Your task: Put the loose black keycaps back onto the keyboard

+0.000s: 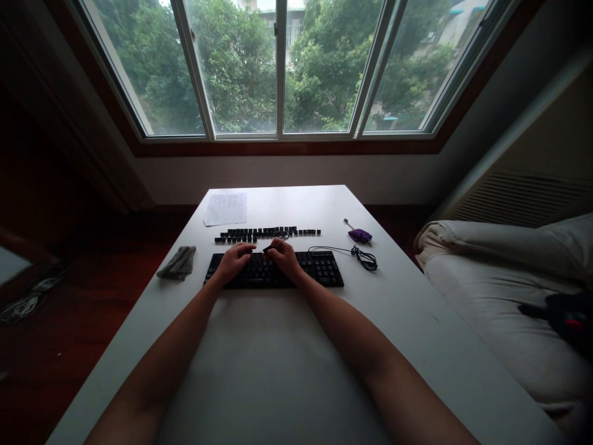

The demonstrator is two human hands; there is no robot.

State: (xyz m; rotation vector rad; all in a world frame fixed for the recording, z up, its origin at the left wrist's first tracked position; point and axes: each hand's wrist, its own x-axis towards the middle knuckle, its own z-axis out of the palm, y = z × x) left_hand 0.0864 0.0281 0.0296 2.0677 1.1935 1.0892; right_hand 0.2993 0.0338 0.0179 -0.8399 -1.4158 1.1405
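Note:
A black keyboard (330, 270) lies across the white table, in front of me. Over its left part is my left hand (234, 261), fingers apart, with nothing visible in them. My right hand (284, 257) hovers above the keyboard's middle, its fingers pinched on a small dark piece (267, 250); its exact kind is too small to tell. Just behind the keyboard, several loose black keycaps (250, 234) stand in rows. Both hands hide some of the keys beneath them.
A grey folded cloth (178, 263) lies left of the keyboard. On the right are a coiled black cable (365, 259) and a purple brush-like item (360, 235). A printed paper sheet (226, 209) rests at the table's back left. A pale sofa (482, 296) stands to the right.

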